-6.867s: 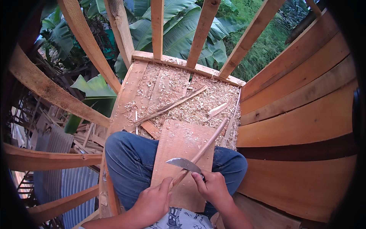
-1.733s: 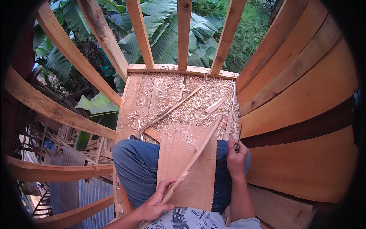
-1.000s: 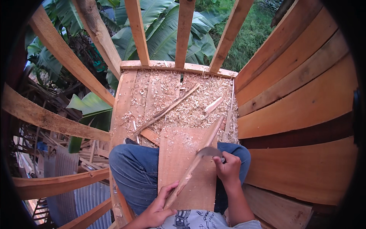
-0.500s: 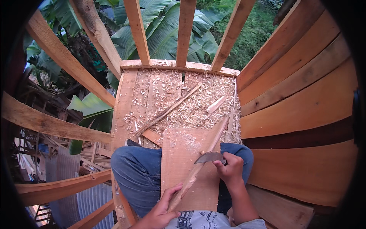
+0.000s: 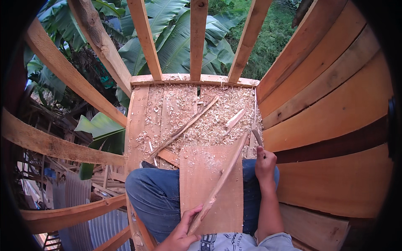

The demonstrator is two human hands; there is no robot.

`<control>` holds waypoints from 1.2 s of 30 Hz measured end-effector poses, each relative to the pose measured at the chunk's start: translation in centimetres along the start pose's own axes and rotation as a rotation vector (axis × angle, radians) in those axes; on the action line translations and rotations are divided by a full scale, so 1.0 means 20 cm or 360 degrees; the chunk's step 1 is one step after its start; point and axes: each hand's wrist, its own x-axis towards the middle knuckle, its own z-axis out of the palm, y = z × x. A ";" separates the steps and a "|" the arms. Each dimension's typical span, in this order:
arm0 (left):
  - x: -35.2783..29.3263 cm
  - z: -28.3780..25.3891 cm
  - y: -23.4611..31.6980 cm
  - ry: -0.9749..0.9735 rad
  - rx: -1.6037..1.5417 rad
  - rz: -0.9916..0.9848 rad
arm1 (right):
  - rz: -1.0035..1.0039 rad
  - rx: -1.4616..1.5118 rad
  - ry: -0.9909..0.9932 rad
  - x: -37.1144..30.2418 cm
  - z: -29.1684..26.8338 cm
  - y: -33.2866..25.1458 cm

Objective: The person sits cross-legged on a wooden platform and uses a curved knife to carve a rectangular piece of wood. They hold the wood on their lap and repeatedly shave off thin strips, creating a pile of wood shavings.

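Note:
My left hand [image 5: 186,228] is closed round the near end of a long, slim wooden stick [image 5: 220,184]. The stick slants up and to the right over a flat board [image 5: 192,167] lying across my lap. Pale patches on it show where wood has been cut away. My right hand [image 5: 265,165] grips a knife [image 5: 256,136] by its handle, beyond the right edge of the board. The blade points up and away from me, apart from the stick, and looks narrow from this angle.
Wood shavings [image 5: 209,134] cover the plank floor ahead. A darker stick [image 5: 184,127] and a short pale offcut [image 5: 235,119] lie among them. Wooden slats [image 5: 198,37] rise at the front and left, and a plank wall [image 5: 318,180] stands close on the right.
My right hand has lifted the knife off the stick and moved it away, up and to the right. My left hand keeps its hold on the stick. The view has shifted slightly.

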 end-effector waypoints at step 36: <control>-0.01 -0.04 0.05 0.0093 -0.0195 -0.0165 | -0.0223 0.0110 -0.0272 -0.17 0.04 -0.15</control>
